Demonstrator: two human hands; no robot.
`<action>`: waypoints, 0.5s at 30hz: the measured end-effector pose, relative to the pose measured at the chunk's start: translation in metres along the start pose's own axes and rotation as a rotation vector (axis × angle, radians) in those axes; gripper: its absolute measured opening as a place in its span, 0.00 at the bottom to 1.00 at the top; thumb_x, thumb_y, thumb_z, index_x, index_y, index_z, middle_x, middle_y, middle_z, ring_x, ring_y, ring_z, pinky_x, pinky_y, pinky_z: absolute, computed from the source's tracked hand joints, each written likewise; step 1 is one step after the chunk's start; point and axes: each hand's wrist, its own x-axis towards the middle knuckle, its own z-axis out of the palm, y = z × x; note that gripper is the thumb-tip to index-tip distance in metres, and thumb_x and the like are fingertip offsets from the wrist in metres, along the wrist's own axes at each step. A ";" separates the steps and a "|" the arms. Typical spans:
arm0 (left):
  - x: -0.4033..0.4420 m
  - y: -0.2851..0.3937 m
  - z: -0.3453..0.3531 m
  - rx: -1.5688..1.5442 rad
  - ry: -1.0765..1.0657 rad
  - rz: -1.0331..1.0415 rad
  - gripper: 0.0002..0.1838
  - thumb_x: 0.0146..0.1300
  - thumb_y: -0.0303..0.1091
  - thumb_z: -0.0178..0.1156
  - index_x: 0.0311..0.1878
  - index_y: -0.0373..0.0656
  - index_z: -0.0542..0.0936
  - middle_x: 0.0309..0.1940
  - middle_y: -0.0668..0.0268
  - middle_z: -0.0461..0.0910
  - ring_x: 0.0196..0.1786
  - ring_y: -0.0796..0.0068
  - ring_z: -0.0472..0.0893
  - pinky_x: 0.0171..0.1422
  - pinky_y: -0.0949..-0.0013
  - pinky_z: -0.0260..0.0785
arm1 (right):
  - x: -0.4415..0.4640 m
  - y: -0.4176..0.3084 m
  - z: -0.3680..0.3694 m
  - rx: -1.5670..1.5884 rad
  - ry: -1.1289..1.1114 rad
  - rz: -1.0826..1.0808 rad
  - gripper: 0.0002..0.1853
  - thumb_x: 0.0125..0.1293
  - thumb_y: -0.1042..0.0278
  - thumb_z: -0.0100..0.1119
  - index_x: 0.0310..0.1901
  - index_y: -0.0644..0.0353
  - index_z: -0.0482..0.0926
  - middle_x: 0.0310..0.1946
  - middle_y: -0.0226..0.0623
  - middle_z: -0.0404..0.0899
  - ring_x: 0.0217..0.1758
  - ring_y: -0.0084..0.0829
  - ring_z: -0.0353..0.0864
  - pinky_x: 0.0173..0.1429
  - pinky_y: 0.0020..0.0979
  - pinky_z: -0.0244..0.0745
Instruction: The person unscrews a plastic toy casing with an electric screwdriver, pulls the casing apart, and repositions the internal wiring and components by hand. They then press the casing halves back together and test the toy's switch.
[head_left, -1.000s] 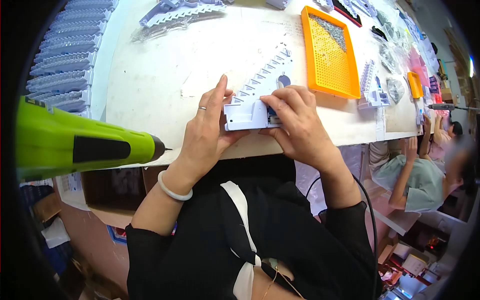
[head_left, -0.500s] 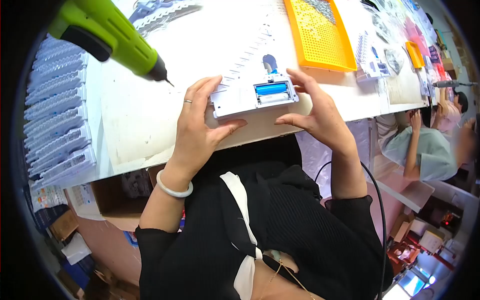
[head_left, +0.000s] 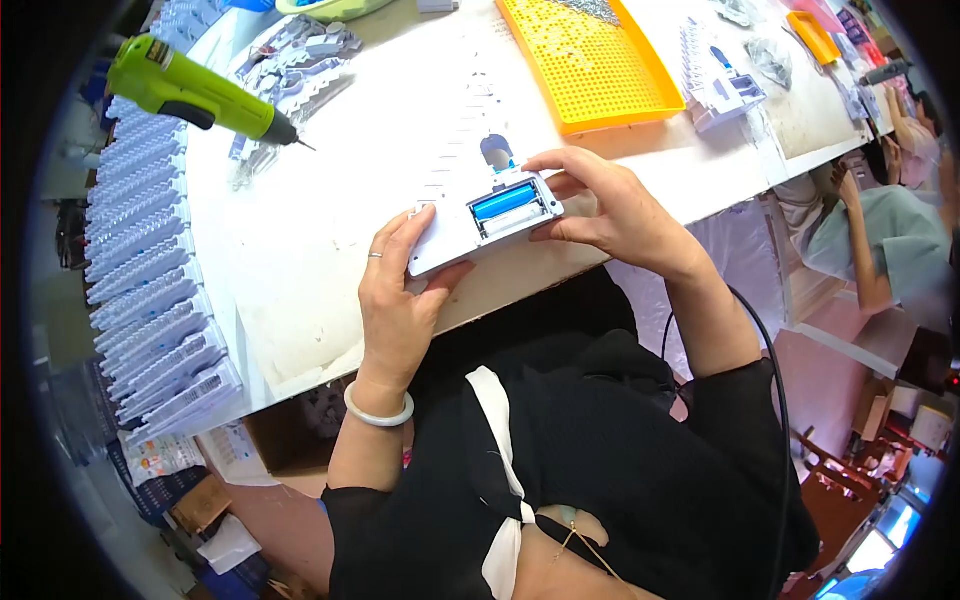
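Note:
A white plastic housing [head_left: 445, 242] is held near the table's front edge, its right end tilted up towards the back. Its rectangular compartment shows a blue cylinder [head_left: 506, 203] beside a white cylinder [head_left: 512, 221]. My left hand [head_left: 398, 275] grips the left end, fingers over the top and thumb at the near edge. At the other end, my right hand [head_left: 610, 210] has its fingers on the far corner and its thumb by the near corner. Behind the housing stretches a white toothed strip [head_left: 462, 140]; whether they are joined is unclear.
A green electric screwdriver [head_left: 215, 98] hangs at upper left, bit pointing right. Several white toothed parts [head_left: 150, 260] line the left edge. A yellow perforated tray [head_left: 600, 75] holds small metal pieces. Another white assembly [head_left: 718, 95] stands right of it. A co-worker [head_left: 870, 240] sits at far right.
My view has shifted, and the screwdriver looks farther off. My hands have drawn closer together around the housing, which is now turned more steeply. My right thumb has come up to its near corner.

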 end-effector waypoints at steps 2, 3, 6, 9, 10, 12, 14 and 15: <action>-0.001 -0.002 0.001 0.017 0.000 0.019 0.36 0.51 0.12 0.71 0.67 0.41 0.78 0.64 0.55 0.77 0.68 0.59 0.77 0.71 0.61 0.72 | -0.001 0.003 0.000 0.023 -0.004 0.013 0.29 0.57 0.78 0.76 0.60 0.64 0.75 0.49 0.43 0.84 0.54 0.37 0.88 0.60 0.35 0.82; 0.000 -0.003 0.000 0.027 -0.001 0.032 0.36 0.51 0.11 0.71 0.66 0.41 0.78 0.64 0.55 0.78 0.68 0.59 0.77 0.71 0.61 0.71 | -0.002 0.005 0.001 0.033 -0.001 0.021 0.29 0.57 0.77 0.76 0.60 0.63 0.75 0.49 0.43 0.84 0.53 0.37 0.88 0.59 0.34 0.82; -0.001 -0.001 0.001 0.045 -0.005 0.037 0.37 0.49 0.10 0.68 0.66 0.40 0.78 0.64 0.56 0.77 0.68 0.60 0.77 0.72 0.62 0.71 | -0.006 0.011 0.003 0.061 0.017 0.036 0.30 0.55 0.77 0.76 0.60 0.63 0.76 0.51 0.44 0.84 0.53 0.38 0.87 0.59 0.36 0.81; -0.001 -0.001 -0.001 -0.005 -0.032 0.039 0.39 0.48 0.09 0.65 0.69 0.39 0.75 0.64 0.57 0.75 0.67 0.62 0.77 0.71 0.63 0.70 | -0.011 0.010 0.004 -0.056 0.059 -0.018 0.32 0.54 0.78 0.76 0.62 0.62 0.77 0.55 0.43 0.83 0.58 0.38 0.84 0.65 0.35 0.78; -0.002 -0.005 -0.001 -0.083 -0.041 0.000 0.40 0.48 0.09 0.65 0.70 0.39 0.74 0.64 0.57 0.74 0.67 0.62 0.76 0.71 0.63 0.71 | -0.012 0.010 0.005 -0.118 0.077 -0.049 0.32 0.53 0.79 0.76 0.62 0.62 0.77 0.57 0.42 0.82 0.61 0.37 0.83 0.67 0.35 0.77; -0.004 -0.011 0.001 -0.243 -0.051 -0.071 0.43 0.49 0.09 0.64 0.73 0.38 0.70 0.65 0.57 0.73 0.67 0.63 0.76 0.72 0.63 0.71 | -0.012 0.013 0.006 -0.094 0.087 -0.068 0.34 0.52 0.79 0.76 0.63 0.62 0.77 0.59 0.44 0.81 0.63 0.39 0.82 0.68 0.36 0.76; -0.004 -0.004 0.004 -0.382 -0.028 -0.131 0.47 0.50 0.09 0.68 0.76 0.39 0.65 0.66 0.58 0.71 0.68 0.65 0.75 0.73 0.63 0.71 | -0.014 0.013 0.008 -0.093 0.107 -0.082 0.34 0.52 0.79 0.75 0.63 0.61 0.77 0.60 0.43 0.81 0.63 0.39 0.82 0.68 0.36 0.76; -0.003 -0.002 0.006 -0.368 -0.012 -0.128 0.47 0.50 0.10 0.70 0.76 0.40 0.65 0.66 0.58 0.71 0.68 0.65 0.74 0.74 0.62 0.71 | -0.015 0.013 0.009 -0.109 0.109 -0.084 0.34 0.51 0.79 0.77 0.63 0.61 0.77 0.60 0.44 0.81 0.63 0.40 0.82 0.69 0.38 0.74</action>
